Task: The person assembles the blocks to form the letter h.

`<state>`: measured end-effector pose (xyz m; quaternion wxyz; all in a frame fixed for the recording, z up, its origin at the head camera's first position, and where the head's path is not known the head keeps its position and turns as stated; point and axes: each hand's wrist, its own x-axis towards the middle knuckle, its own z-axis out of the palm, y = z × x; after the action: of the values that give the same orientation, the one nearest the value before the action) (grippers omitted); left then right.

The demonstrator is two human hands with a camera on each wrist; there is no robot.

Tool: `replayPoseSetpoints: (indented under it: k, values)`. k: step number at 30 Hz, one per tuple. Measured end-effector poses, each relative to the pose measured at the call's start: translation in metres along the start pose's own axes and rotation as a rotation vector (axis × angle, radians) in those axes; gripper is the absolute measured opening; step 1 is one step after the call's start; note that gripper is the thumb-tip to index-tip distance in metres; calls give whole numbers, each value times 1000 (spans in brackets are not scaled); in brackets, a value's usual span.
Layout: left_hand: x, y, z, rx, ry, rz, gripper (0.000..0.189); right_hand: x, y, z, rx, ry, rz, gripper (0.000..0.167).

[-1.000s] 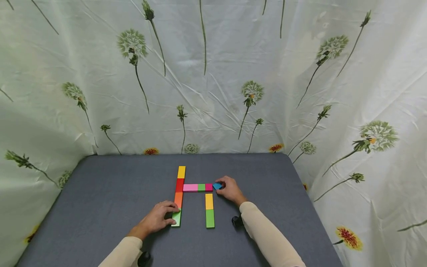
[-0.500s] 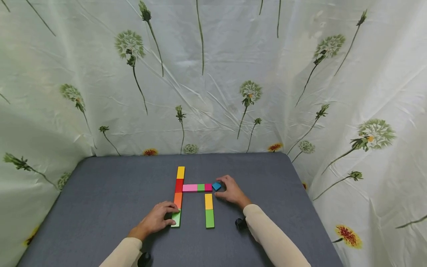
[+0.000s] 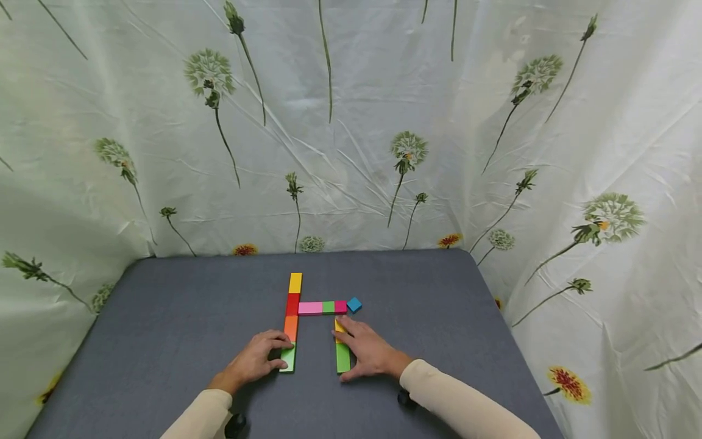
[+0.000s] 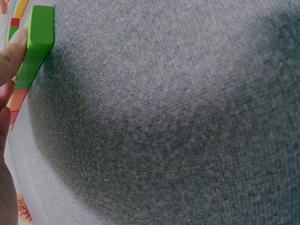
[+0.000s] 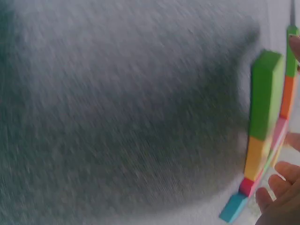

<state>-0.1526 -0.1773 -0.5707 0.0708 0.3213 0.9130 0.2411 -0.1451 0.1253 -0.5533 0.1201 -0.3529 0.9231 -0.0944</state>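
My left hand [image 3: 255, 361] bends its fingers and thumb onto the light green block [image 3: 289, 358], the near end of a column. In the left wrist view the thumb lies against this green block [image 4: 41, 33]. Above it follow an orange block [image 3: 290, 328], a red block [image 3: 293, 303] and a yellow block [image 3: 295, 282]. My right hand [image 3: 370, 350] spreads its fingers over a yellow-orange block [image 3: 339, 331] and a green block [image 3: 342, 358]; the right wrist view shows them apart from the green block [image 5: 265, 98]. A blue block [image 3: 354, 305] sits turned, a corner towards the row.
A row of pink [image 3: 311, 308], green [image 3: 328, 307] and magenta [image 3: 340, 306] blocks runs right from the left column. Dark grey cloth covers the table [image 3: 208, 305]. A flower-print curtain [image 3: 351, 122] hangs behind it and along both sides.
My right hand has let go of the blue block and moved nearer, over the yellow-orange and green blocks, with its fingers spreading. The left hand has stayed at the light green block.
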Motion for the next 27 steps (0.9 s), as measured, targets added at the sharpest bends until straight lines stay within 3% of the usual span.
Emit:
replayPoseSetpoints:
  k: [5,15,27]
  values:
    - [0,1,1,-7,-18,-25,32,-1,-3,7,-45,-41,41,91]
    - [0,5,1,-36,-25,-64,33,-8,3,11,6,-19,37,87]
    - [0,4,-2,-13,-19,-50,32,-13,20,8,38,-40,67,88]
